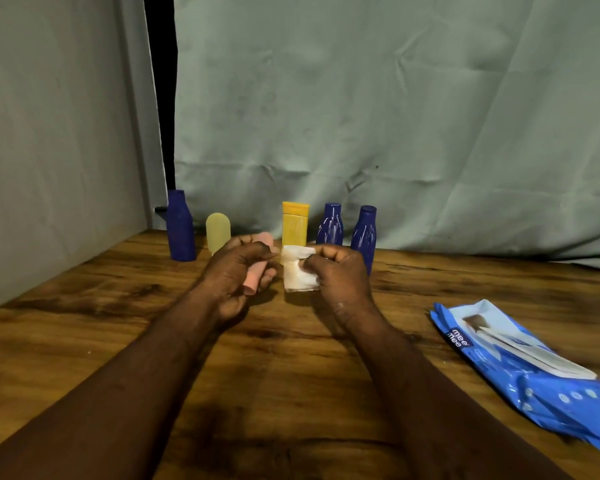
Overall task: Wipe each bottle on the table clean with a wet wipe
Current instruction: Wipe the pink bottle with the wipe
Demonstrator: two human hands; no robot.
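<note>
A blue bottle (180, 230) and a pale bottle (218, 233) stand at the back left of the bench (84, 306); in front, the left hand (229, 275) is curled round a pink bottle (252, 280), and just beside it the right hand (340, 282) pinches a folded wipe (298, 277). The pink bottle could slip and drop if the wipe rubs too hard. The hands hide most of it, so I cannot tell if it has a cap or is clean yet.

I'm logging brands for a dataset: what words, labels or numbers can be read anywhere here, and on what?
"mee mee": white lettering on the blue wipes pack, lying on the table at the right.
The other print on that pack is too blurred to read.
No text shows on the bottles.
</note>
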